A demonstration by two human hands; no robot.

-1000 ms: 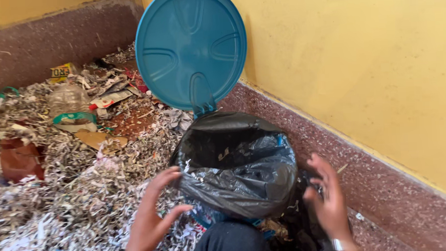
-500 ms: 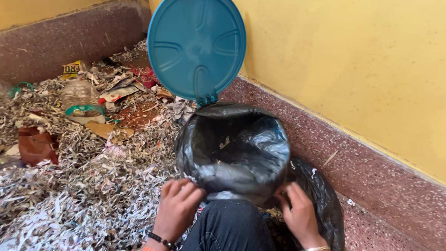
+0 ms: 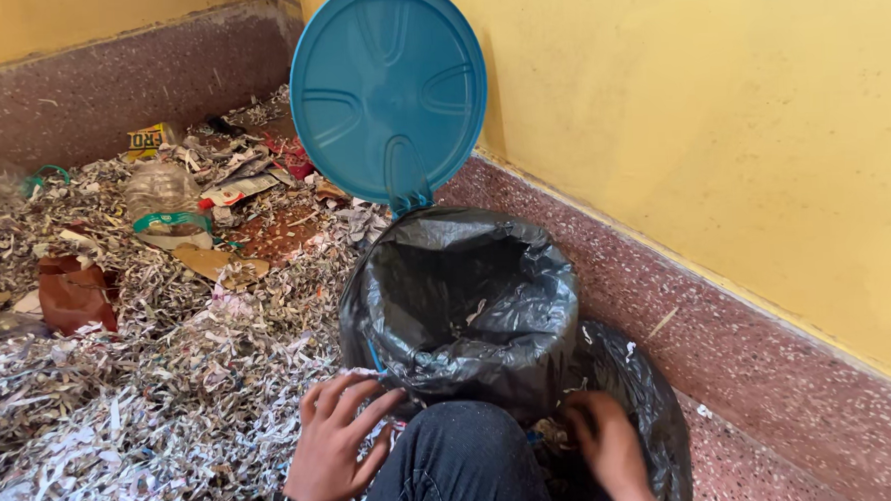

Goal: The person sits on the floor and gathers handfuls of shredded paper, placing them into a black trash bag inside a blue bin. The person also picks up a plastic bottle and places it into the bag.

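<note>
A round waste bin lined with a black plastic bag (image 3: 463,300) stands against the yellow wall, its teal lid (image 3: 389,93) tipped upright behind it. My left hand (image 3: 336,441) rests on the shredded paper at the bin's lower left, fingers spread and touching the bag's edge. My right hand (image 3: 606,442) presses against the loose black plastic low on the bin's right side, fingers curled into it. My knee in dark jeans (image 3: 465,460) sits between the hands, hiding the bin's front base.
Shredded paper (image 3: 121,395) covers the floor to the left, mixed with a clear plastic bottle (image 3: 163,198), a brown wrapper (image 3: 72,297) and scraps of cardboard. A speckled maroon skirting (image 3: 750,337) runs along the yellow wall on the right.
Both hands have dropped from the bag's upper sides to the bin's base. The bag mouth has opened out, showing the hollow inside.
</note>
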